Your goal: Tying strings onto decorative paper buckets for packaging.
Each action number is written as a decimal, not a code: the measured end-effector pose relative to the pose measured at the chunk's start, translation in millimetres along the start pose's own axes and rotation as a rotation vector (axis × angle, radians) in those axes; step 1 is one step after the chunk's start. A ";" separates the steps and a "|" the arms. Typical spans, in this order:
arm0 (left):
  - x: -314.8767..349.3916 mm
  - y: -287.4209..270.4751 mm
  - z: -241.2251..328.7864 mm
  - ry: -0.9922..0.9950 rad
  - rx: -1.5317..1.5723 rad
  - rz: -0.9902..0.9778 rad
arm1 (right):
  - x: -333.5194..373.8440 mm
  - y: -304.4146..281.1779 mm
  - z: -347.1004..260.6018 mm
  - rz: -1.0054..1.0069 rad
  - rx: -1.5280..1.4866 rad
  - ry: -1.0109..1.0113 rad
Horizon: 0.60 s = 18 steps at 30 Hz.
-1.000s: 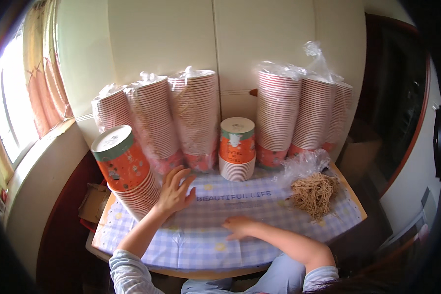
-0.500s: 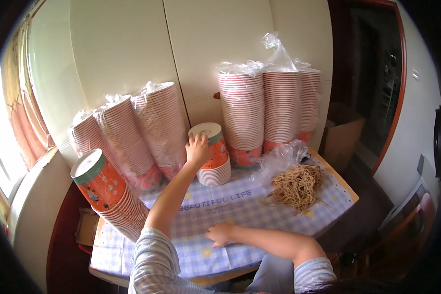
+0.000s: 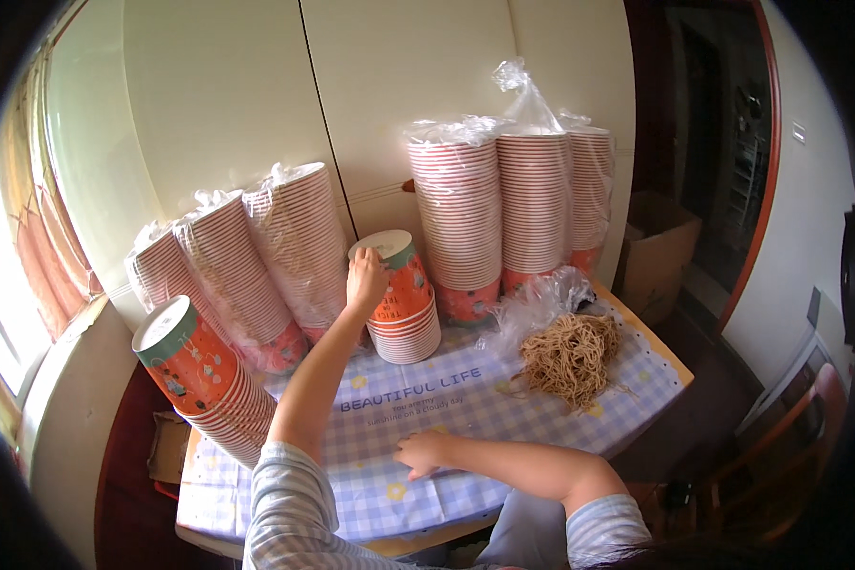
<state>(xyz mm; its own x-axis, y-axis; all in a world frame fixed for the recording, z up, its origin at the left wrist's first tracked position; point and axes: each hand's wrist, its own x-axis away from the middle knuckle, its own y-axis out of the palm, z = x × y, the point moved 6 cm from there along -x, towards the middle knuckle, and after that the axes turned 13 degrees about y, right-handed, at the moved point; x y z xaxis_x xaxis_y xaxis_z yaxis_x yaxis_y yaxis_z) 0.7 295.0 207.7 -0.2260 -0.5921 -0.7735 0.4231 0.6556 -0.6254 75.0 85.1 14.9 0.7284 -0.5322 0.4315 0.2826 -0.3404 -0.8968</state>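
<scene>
My left hand grips the upper left side of an upside-down orange paper bucket with a green band and pale base. This bucket tops a short nested stack at the middle of the table and leans a little to the left. My right hand rests on the checked tablecloth nearer to me, its fingers loosely apart and holding nothing. Beside my left forearm, a taller stack of the same buckets tilts at the table's left edge.
Tall plastic-wrapped bucket stacks stand at the back left and back right. A heap of tan strings and a crumpled clear bag lie at the right. A cardboard box stands beyond the table, before a pale cabinet.
My left hand has shifted from the bucket's top toward its left side, and the bucket now tilts left on its stack. My right hand stays on the cloth. The view has shifted slightly.
</scene>
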 end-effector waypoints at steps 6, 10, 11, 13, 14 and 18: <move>-21.8 -35.5 1.1 0.063 -0.013 0.116 | -3.5 0.4 0.8 0.034 -0.017 -0.013; -25.2 -86.2 3.8 0.111 0.105 0.249 | -5.2 -2.6 16.1 -0.028 -0.164 0.031; -17.7 -100.9 11.0 0.114 0.183 0.278 | -4.5 -6.7 22.4 -0.029 -0.166 0.031; 5.8 -125.1 7.9 0.122 0.537 0.403 | -4.1 -33.2 37.7 0.220 -0.236 0.132; 19.9 -128.4 4.1 0.092 0.650 0.411 | -5.7 -39.9 51.3 0.360 -0.385 0.142; 92.9 -133.2 3.7 -0.057 0.953 0.397 | 2.8 -55.9 103.9 0.608 -1.463 0.186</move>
<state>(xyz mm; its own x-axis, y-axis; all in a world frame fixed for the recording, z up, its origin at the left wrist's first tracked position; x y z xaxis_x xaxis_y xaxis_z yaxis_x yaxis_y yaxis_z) -73.5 150.9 219.5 0.1134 -0.4520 -0.8848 0.9831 0.1799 0.0341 126.2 183.1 56.1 0.3902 -0.9061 0.1638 -0.9042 -0.4106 -0.1175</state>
